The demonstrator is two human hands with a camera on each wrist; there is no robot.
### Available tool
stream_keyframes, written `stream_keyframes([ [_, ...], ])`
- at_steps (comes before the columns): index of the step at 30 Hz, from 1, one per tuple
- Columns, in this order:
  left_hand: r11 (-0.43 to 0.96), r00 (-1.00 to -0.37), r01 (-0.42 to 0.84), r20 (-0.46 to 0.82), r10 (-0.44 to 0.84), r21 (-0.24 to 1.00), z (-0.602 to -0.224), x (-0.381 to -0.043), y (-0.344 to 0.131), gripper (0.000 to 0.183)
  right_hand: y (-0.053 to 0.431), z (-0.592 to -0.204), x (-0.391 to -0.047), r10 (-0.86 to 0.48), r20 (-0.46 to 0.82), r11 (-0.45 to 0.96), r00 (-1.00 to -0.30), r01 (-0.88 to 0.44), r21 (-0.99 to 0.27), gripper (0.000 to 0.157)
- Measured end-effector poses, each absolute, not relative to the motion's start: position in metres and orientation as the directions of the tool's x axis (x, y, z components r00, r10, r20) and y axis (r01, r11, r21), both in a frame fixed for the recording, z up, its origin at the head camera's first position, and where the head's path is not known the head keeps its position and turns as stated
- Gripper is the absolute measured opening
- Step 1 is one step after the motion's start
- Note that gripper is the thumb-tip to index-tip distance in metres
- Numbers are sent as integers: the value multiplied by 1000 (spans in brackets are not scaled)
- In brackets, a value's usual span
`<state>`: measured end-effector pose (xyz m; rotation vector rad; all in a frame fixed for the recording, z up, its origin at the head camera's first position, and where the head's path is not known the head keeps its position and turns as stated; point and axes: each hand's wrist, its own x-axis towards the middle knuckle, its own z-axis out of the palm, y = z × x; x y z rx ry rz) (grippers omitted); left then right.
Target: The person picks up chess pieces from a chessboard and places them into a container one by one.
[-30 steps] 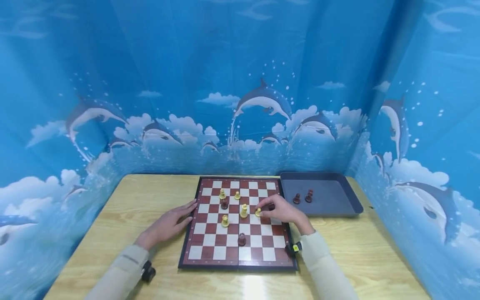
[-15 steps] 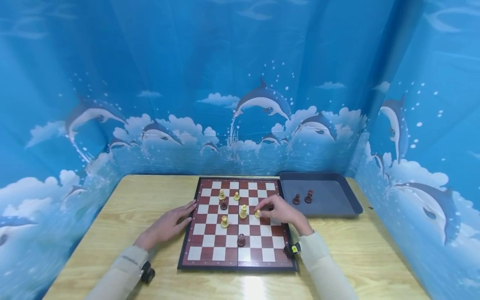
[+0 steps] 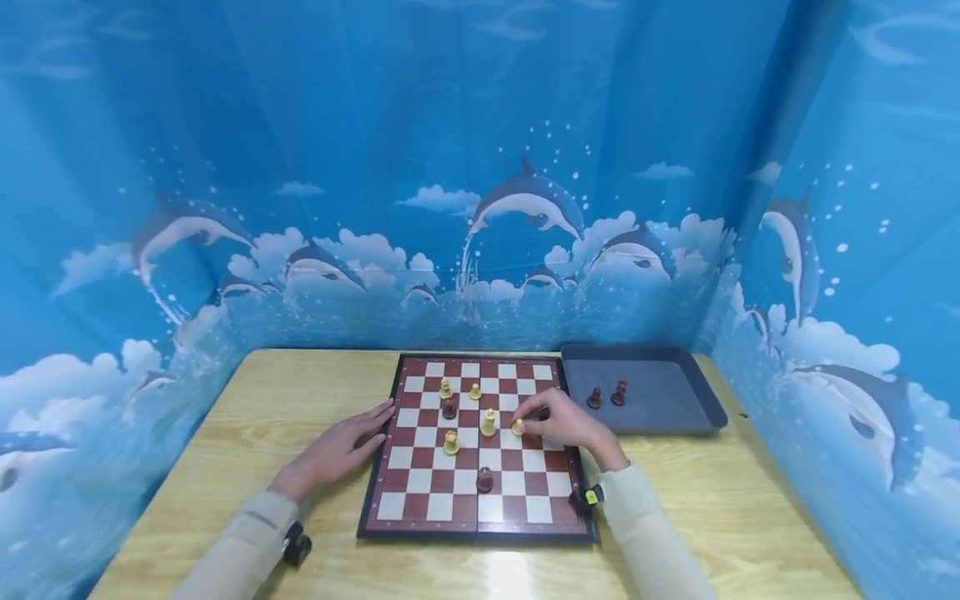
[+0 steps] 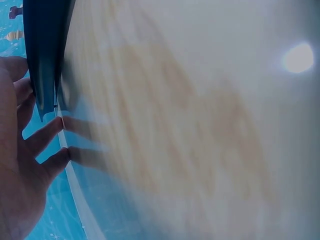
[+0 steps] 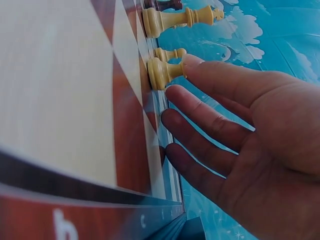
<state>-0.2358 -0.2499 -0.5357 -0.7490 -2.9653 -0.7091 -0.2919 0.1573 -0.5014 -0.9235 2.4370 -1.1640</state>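
Note:
My right hand (image 3: 566, 419) pinches a cream pawn (image 5: 164, 73) by its top, over the right half of the chessboard (image 3: 453, 517). The pawn stands upright with its base on or close to the board. Just left of it is a taller cream king (image 3: 488, 423). A dark piece (image 3: 543, 412) is partly hidden behind the right hand. My left hand (image 3: 333, 450) rests at the board's left edge, fingers extended and touching the rim. In the left wrist view, some fingertips of that hand (image 4: 22, 165) touch the table beside the board.
Elsewhere on the board stand a crowned cream piece (image 3: 451, 442), another cream piece (image 3: 446, 388), a small cream pawn (image 3: 476, 392) and two dark pieces, one near (image 3: 484, 480), one far (image 3: 448, 408). A grey tray (image 3: 675, 408) at right holds two dark pieces (image 3: 594, 398).

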Motion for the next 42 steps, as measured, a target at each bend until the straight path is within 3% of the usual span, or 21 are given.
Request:
stream_keyframes([
  [11,786,-885,454,112,452,420,-533,-237,-250,51,161,-490,-291,-490,255,452,-833,-493,-743,18],
  [19,795,-895,428,81,438,431,-535,-238,-250,52,165,-486,-291,-464,240,415,-852,-449,-791,23],
  [28,797,-897,425,81,435,429,-533,-238,-248,52,174,-481,-291,-417,292,473,-861,-480,-739,15],
  [42,791,-899,421,86,430,444,-534,-235,-248,51,193,-473,-290,-376,341,429,-862,-488,-760,20],
])
